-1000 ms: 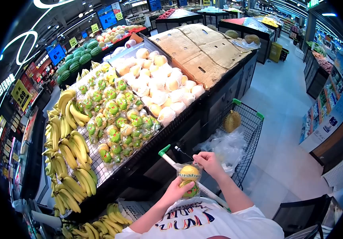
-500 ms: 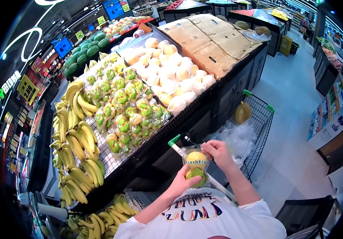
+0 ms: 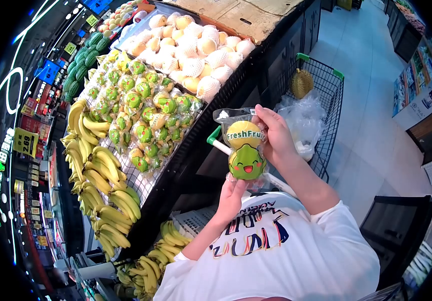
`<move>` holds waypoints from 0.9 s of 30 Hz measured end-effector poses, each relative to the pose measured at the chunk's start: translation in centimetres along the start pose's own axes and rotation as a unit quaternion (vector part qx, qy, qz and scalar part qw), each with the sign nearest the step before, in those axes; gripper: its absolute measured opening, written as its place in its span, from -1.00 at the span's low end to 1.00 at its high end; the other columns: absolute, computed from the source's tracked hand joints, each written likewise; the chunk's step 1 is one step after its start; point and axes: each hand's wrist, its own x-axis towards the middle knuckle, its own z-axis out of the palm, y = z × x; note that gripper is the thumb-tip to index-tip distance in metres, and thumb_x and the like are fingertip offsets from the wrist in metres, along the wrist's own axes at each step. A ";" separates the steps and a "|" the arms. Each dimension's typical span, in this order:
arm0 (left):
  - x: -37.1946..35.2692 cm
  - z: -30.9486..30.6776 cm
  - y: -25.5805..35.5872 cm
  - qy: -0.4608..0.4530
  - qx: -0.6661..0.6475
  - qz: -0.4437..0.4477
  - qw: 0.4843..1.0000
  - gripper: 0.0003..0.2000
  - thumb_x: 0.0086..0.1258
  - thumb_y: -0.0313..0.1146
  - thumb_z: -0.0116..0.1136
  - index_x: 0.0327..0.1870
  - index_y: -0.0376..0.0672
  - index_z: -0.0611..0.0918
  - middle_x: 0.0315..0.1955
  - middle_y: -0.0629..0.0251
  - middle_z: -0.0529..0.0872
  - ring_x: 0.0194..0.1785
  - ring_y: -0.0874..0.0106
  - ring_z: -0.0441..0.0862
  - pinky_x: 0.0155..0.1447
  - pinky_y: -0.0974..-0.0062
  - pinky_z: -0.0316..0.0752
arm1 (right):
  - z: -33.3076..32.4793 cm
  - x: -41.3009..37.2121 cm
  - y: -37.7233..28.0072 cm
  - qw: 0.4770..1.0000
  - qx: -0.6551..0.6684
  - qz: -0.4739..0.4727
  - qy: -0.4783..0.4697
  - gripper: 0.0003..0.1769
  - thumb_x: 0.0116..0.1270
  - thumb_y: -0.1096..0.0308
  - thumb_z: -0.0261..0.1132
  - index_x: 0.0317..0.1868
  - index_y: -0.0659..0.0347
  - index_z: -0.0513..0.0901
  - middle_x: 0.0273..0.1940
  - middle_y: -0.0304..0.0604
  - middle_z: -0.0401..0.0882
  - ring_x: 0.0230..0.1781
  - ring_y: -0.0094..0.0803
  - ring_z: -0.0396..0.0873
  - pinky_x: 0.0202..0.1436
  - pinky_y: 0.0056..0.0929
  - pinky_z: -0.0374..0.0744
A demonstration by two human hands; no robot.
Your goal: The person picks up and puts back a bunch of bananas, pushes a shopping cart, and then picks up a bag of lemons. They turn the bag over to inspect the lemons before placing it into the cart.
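Head view: left hand [image 3: 230, 202] pinches 1 fruit bag [image 3: 246, 150] at its base, right hand [image 3: 277, 136] its top.

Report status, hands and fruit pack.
Left hand under green-and-yellow plastic fruit pack, right hand at its upper side. Pack upright, printed face visible. Nothing blocking view of pack's smiling face.

wire-grid display stand [image 3: 147, 183], bananas [image 3: 110, 175], bagged fruit [image 3: 145, 122], foam-netted fruit [image 3: 194, 67], flat cardboard [image 3: 243, 15]

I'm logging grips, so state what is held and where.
The fruit bag: the right hand grips its upper right edge, the left hand its bottom.
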 end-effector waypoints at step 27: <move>-1.4 0.7 0.2 0.048 0.067 0.094 0.992 -0.74 0.61 -0.35 0.01 0.14 -0.34 0.54 -0.09 0.24 0.69 -0.04 0.48 0.64 0.13 0.48 0.52 | -5.7 -3.1 2.5 0.978 -0.013 0.111 -0.176 -0.42 0.54 -0.13 0.08 0.37 0.06 0.40 0.20 -0.20 0.57 0.16 -0.44 0.55 0.29 -0.29 0.47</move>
